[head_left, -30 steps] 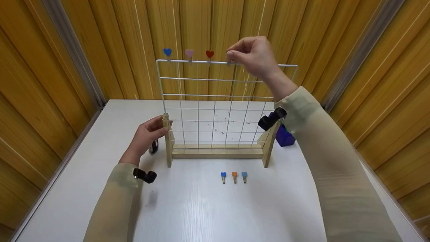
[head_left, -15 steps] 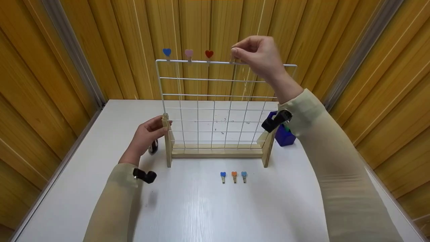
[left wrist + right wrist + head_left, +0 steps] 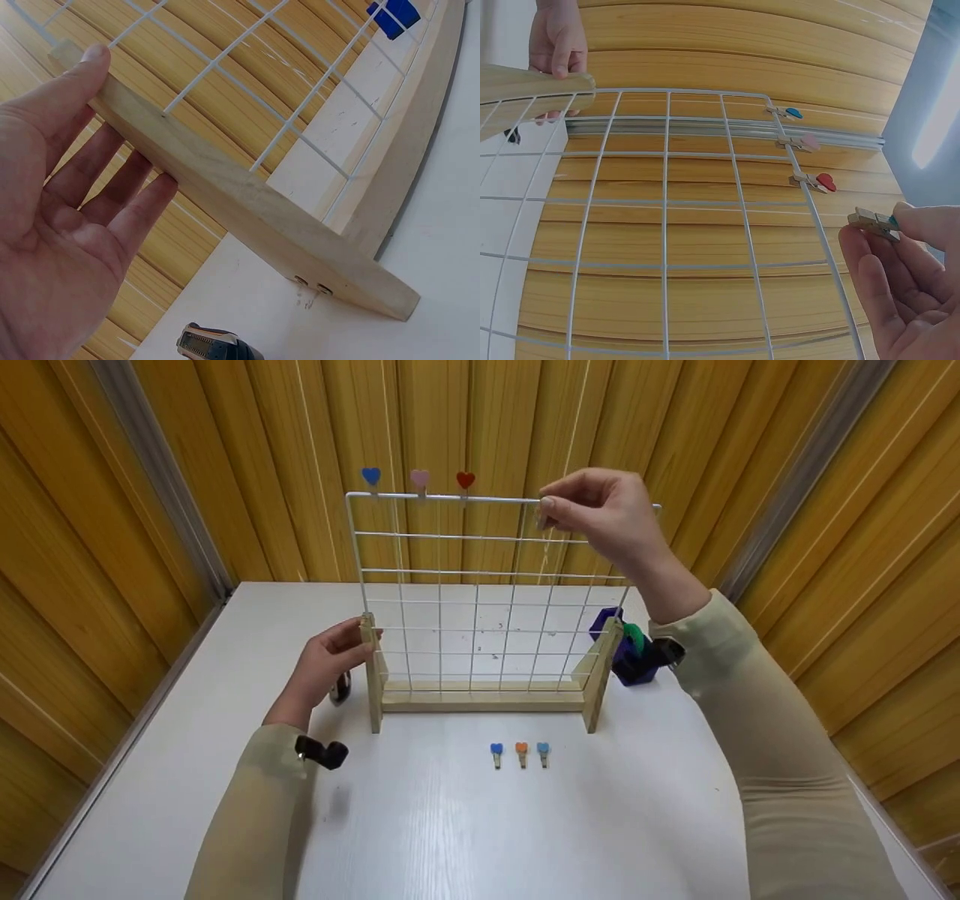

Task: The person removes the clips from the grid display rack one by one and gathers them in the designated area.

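Seemingly a clipping step — right hand (image 3: 619, 515), fingers pinching clothespin (image 3: 865, 220) beside top wire (image 3: 495, 499), left hand (image 3: 324, 662) gripping post (image 3: 247, 201) — next, likely align and squeeze.

From the head, the counter (image 3: 420, 817) is being viewed forward and down; the left post (image 3: 240, 199) and wire grid (image 3: 476, 603) are being shared, closely from the left wrist, crosswise from the right.

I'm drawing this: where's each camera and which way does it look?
Head: on the head, looking forward and down at the wire rack; left hand, right hand and sleeves show.
Left wrist: on that wrist, looking along the wooden post; only left hand shows.
Right wrist: on that wrist, looking across the rack; right hand shows, left hand beyond.
Head and right wrist share the red heart clip.
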A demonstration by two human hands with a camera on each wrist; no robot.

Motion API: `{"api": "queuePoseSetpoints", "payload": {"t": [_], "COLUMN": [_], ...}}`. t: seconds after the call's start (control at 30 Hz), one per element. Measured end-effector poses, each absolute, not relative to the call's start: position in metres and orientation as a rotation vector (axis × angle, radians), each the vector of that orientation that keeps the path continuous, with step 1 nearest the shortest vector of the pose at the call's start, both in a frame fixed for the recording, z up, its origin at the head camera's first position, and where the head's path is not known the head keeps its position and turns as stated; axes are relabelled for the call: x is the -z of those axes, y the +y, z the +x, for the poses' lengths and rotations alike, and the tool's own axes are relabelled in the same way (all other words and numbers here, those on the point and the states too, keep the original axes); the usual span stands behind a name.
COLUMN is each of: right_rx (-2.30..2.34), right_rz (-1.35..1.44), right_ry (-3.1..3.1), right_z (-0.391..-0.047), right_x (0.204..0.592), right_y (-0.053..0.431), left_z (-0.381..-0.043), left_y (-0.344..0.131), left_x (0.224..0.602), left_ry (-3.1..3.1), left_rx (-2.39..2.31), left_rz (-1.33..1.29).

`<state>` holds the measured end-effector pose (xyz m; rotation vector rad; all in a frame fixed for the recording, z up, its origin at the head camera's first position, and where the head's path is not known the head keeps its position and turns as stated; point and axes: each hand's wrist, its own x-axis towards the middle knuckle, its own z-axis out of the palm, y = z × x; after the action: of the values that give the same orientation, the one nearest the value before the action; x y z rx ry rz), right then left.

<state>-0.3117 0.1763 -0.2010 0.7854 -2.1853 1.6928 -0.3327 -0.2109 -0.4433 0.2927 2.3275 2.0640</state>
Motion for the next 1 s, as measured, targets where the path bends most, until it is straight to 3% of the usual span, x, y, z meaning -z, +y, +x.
{"api": "queuePoseSetpoints", "payload": {"t": [0.53, 1.0], "right_rx": [-1.55, -1.546], "right_rz": [0.714, 0.589], "right_ry": [-2.461, -2.69], "right_z": [-0.285, -0.27], "right_x": [0.253, 0.331], "right_y": [0.207, 0.234], "left_z": [-0.333, -0.332], "left_y": [-0.21, -0.211], "left_x": [0.443, 0.442], "left_ry": [2.348, 2.334], "left_rx": [-2.047, -2.051], "left_rz": [0.284, 0.283]}}
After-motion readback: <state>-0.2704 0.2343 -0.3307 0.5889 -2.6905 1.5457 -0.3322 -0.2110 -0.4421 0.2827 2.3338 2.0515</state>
